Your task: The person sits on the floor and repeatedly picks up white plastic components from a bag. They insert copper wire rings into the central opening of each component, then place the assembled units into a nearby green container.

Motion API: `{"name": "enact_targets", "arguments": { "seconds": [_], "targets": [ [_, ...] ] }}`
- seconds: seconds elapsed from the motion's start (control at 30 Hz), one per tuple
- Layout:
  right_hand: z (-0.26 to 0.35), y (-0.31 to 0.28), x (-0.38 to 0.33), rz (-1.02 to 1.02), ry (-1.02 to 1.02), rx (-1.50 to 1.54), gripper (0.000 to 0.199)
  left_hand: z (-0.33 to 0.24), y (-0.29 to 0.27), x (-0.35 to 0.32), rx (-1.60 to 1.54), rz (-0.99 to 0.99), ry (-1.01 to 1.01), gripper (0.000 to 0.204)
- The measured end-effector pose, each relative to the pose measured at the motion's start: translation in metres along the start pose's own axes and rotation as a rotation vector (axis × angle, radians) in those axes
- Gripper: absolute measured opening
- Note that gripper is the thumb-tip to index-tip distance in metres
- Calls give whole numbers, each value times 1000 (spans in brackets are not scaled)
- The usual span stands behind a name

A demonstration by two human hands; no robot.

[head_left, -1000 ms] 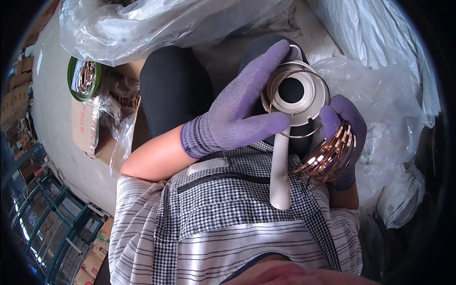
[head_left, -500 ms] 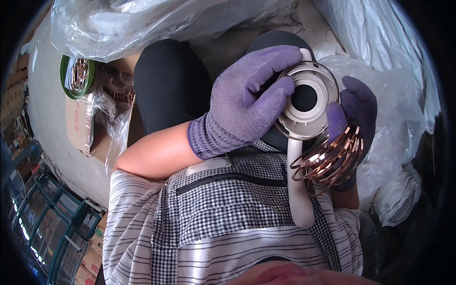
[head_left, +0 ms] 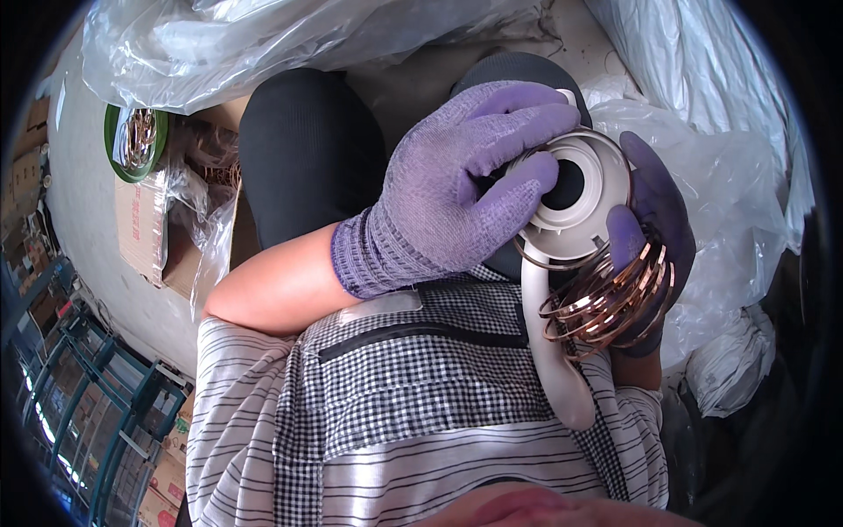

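Holding a cream plastic part over your lap, you have both purple-gloved hands on it. It reads as a round, dished disc with a dark circular hole at its centre and a long, rounded handle running down toward six o'clock, ending over your checked apron. It sits at about two o'clock from the middle of the view, above your right knee.

Your left hand comes in from eight o'clock and lies across the disc's left half, fingers curled over its rim and the forefinger tip pressed beside the centre hole: a grasp on the part.

Your right hand cups the disc from four o'clock, thumb laid on its face. The same hand carries a bundle of thin copper-coloured rings, fanned out loosely just below the disc and touching the handle's right side. Fingers are closed round the rings; how far they wrap behind the disc cannot be told.

At ten o'clock, a cardboard box holds a green roll with more copper rings inside. Clear plastic bags spread from eleven to three o'clock.
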State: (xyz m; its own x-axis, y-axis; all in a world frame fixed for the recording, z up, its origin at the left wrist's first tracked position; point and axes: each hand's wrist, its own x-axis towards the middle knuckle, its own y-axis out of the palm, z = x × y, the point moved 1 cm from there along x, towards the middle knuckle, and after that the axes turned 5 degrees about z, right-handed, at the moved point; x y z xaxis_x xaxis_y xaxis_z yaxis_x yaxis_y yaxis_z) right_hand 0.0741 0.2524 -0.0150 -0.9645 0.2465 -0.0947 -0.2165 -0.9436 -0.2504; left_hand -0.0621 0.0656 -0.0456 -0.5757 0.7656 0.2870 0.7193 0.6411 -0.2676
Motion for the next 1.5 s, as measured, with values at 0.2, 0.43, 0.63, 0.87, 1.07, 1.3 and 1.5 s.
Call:
{"name": "enact_targets", "arguments": {
  "seconds": [0.2, 0.43, 0.63, 0.87, 1.07, 1.3, 1.5],
  "targets": [
    [-13, 3, -2, -38, 42, 282, 46, -3, -13, 21, 101, 174, 35, 41],
    [-34, 4, 5, -34, -297, -143, 46, -9, -13, 30, 26, 200, -87, 43],
    [-53, 1, 19, -118, -773, -373, 41, -2, -13, 13, -70, 107, -2, 31],
    [-31, -5, 4, 42, -519, -595, 56, 1, -8, 8, 1, 25, 8, 24],
    [-21, -7, 6, 35, -438, -513, 45, 4, -8, 9, -30, 8, 64, 19],
    [-13, -6, 9, 80, -379, -514, 48, 10, -4, 3, -97, -10, 60, 19],
    [-15, -4, 12, 56, -281, -359, 49, 8, -8, 6, -31, 41, 136, 48]
  ]
}}
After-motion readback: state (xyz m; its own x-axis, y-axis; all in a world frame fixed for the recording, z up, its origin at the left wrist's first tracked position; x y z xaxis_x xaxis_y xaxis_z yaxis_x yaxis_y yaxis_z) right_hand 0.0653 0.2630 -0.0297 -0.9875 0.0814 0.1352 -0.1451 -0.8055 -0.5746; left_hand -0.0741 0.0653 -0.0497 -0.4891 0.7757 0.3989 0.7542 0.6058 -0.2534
